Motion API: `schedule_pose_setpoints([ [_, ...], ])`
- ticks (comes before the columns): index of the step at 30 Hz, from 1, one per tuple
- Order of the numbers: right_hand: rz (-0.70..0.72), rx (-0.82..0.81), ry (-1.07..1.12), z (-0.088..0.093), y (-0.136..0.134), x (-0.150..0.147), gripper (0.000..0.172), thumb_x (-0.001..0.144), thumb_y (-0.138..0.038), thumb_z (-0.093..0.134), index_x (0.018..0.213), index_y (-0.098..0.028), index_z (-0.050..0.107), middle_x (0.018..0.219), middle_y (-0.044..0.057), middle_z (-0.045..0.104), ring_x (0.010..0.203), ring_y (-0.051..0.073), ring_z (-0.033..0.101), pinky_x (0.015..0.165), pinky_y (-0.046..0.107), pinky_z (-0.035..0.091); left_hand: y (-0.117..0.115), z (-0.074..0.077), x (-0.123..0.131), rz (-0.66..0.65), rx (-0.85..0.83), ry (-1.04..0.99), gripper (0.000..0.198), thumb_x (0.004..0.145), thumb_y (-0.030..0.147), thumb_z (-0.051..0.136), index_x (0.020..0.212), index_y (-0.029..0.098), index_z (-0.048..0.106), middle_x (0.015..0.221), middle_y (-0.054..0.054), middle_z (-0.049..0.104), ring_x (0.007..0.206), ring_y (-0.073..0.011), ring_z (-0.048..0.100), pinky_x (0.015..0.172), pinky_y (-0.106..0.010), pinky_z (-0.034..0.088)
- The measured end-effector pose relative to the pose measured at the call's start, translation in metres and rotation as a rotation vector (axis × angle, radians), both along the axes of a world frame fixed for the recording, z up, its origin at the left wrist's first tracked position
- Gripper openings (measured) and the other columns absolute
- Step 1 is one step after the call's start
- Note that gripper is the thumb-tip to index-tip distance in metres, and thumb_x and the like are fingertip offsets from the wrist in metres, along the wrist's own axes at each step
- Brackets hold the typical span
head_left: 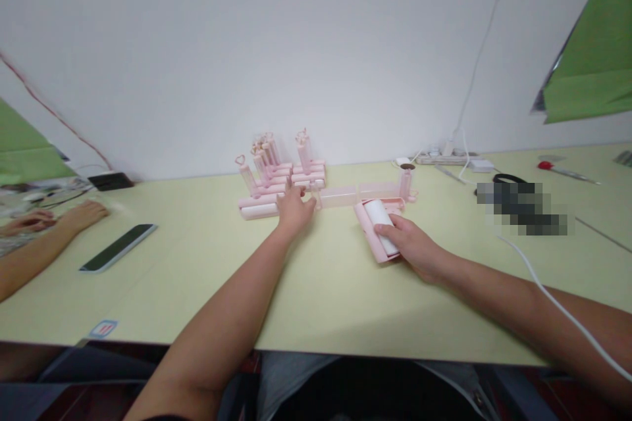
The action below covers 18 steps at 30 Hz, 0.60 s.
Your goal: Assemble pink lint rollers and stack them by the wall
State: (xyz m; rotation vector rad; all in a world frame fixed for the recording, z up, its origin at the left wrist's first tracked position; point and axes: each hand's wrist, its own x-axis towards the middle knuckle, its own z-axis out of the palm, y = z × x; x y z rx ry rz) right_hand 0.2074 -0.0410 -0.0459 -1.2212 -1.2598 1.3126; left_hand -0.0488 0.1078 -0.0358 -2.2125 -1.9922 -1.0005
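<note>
My left hand (294, 209) reaches forward to a stack of pink lint rollers (276, 177) at the back middle of the pale yellow table (207, 276); its fingers lie on the nearest rollers, curled a little. My right hand (412, 247) grips a pink lint roller with a white paper roll (378, 223) that lies on the table. Clear pink covers (360, 195) lie between the stack and a single upright handle (405, 183).
Another person's hands (59, 220) rest at the left edge beside a dark phone (118, 247). A power strip (444, 158), white cables (557, 306), a blurred dark object (523, 208) and a red-handled tool (563, 171) lie at the right.
</note>
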Motion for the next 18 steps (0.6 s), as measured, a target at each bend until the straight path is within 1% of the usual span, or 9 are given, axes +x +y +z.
schedule_pose_setpoints([
  [2, -0.007, 0.032, -0.053, -0.001, 0.001, 0.001, 0.032, 0.082, -0.046, 0.06, 0.098, -0.018, 0.057, 0.076, -0.001, 0.056, 0.063, 0.015, 0.05, 0.054, 0.025, 0.036, 0.002, -0.004, -0.001, 0.001, -0.03, 0.021, 0.031, 0.082, 0.038, 0.061, 0.107, 0.02, 0.063, 0.111, -0.008, 0.068, 0.111, -0.0299, 0.059, 0.112, -0.051, 0.023],
  [4, -0.014, 0.08, -0.142, 0.0, 0.002, 0.003, 0.033, 0.083, -0.045, 0.059, 0.1, -0.018, 0.057, 0.081, 0.001, 0.06, 0.068, 0.017, 0.053, 0.059, 0.027, 0.039, 0.004, -0.007, -0.002, -0.004, -0.058, 0.031, 0.034, 0.081, 0.041, 0.062, 0.108, 0.02, 0.064, 0.111, -0.01, 0.069, 0.114, -0.0319, 0.058, 0.111, -0.051, 0.023],
  [6, -0.011, 0.151, -0.283, 0.001, 0.002, 0.005, 0.034, 0.083, -0.044, 0.06, 0.103, -0.017, 0.059, 0.088, 0.003, 0.063, 0.075, 0.019, 0.057, 0.066, 0.029, 0.042, 0.006, -0.011, -0.003, -0.012, -0.089, 0.031, 0.041, 0.08, 0.044, 0.064, 0.113, 0.02, 0.062, 0.112, -0.012, 0.069, 0.111, -0.0319, 0.061, 0.107, -0.048, 0.03],
  [8, 0.016, 0.238, -0.445, 0.002, 0.002, 0.007, 0.033, 0.082, -0.041, 0.062, 0.104, -0.017, 0.061, 0.094, 0.005, 0.066, 0.082, 0.022, 0.059, 0.072, 0.031, 0.042, 0.008, -0.015, -0.003, -0.021, -0.117, 0.022, 0.048, 0.081, 0.048, 0.063, 0.12, 0.02, 0.059, 0.115, -0.012, 0.069, 0.106, -0.0296, 0.063, 0.098, -0.042, 0.04],
  [9, 0.036, 0.273, -0.514, 0.003, 0.002, 0.008, 0.032, 0.081, -0.04, 0.062, 0.104, -0.017, 0.062, 0.096, 0.006, 0.066, 0.084, 0.023, 0.059, 0.074, 0.031, 0.042, 0.008, -0.017, -0.002, -0.025, -0.128, 0.018, 0.051, 0.082, 0.049, 0.062, 0.123, 0.02, 0.057, 0.116, -0.012, 0.069, 0.104, -0.0283, 0.064, 0.093, -0.039, 0.043],
  [11, 0.092, 0.299, -0.605, 0.005, 0.0, 0.009, 0.032, 0.081, -0.039, 0.063, 0.104, -0.018, 0.065, 0.098, 0.006, 0.068, 0.085, 0.023, 0.06, 0.074, 0.031, 0.041, 0.009, -0.021, 0.0, -0.033, -0.143, 0.018, 0.052, 0.084, 0.05, 0.059, 0.127, 0.02, 0.054, 0.118, -0.012, 0.069, 0.103, -0.0264, 0.065, 0.086, -0.035, 0.045],
  [14, 0.149, 0.286, -0.672, 0.006, -0.002, 0.011, 0.033, 0.081, -0.039, 0.063, 0.107, -0.019, 0.066, 0.099, 0.007, 0.07, 0.083, 0.023, 0.062, 0.072, 0.031, 0.041, 0.01, -0.024, 0.003, -0.042, -0.15, 0.046, 0.044, 0.087, 0.048, 0.056, 0.121, 0.021, 0.058, 0.114, -0.011, 0.07, 0.101, -0.0255, 0.064, 0.084, -0.033, 0.045],
  [18, 0.148, 0.288, -0.778, 0.008, -0.002, 0.014, 0.034, 0.082, -0.041, 0.061, 0.109, -0.021, 0.067, 0.1, 0.007, 0.072, 0.083, 0.024, 0.063, 0.07, 0.03, 0.04, 0.009, -0.021, 0.004, -0.055, -0.16, 0.096, 0.03, 0.09, 0.042, 0.052, 0.105, 0.019, 0.063, 0.102, -0.01, 0.071, 0.096, -0.0243, 0.064, 0.083, -0.033, 0.044],
])
